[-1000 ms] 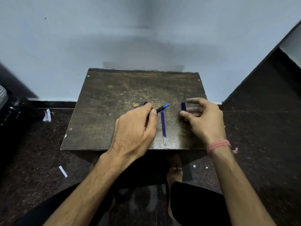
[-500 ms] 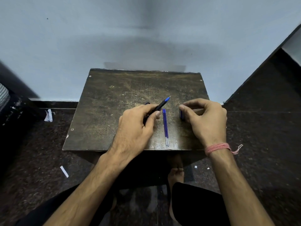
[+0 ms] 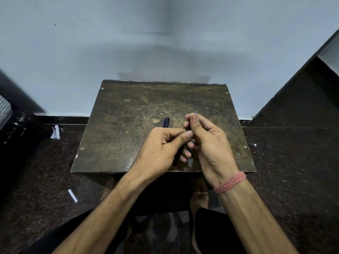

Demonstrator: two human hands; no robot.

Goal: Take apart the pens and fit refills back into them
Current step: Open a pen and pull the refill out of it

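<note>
A small, dark brown square surface [image 3: 128, 129], scuffed and scratched with pale worn patches and a screw head near each corner, stands against a plain pale blue-grey wall [image 3: 110, 43]. The floor [image 3: 293, 162] around it is dark speckled stone; scraps of white paper [image 3: 55, 132] lie on it to the left, and a further white strip [image 3: 72, 195] lies nearer the seated person. A dark sloping edge rises at the far right. No brand, label or legible writing appears on any item.

The two hands meet above the near right part of the surface. The left hand [image 3: 161, 151] grips the dark barrel of a pen [image 3: 178, 154], whose lower end projects below the fingers. The right hand [image 3: 207, 143], with a pink thread band [image 3: 230, 182] at the wrist, pinches the pen's upper end, its fine tip showing just above the fingertips. A blue refill [image 3: 189, 162] lies on the surface beneath the hands, mostly hidden. A dark blue cap [image 3: 166, 122] lies on the surface just beyond the left hand.
</note>
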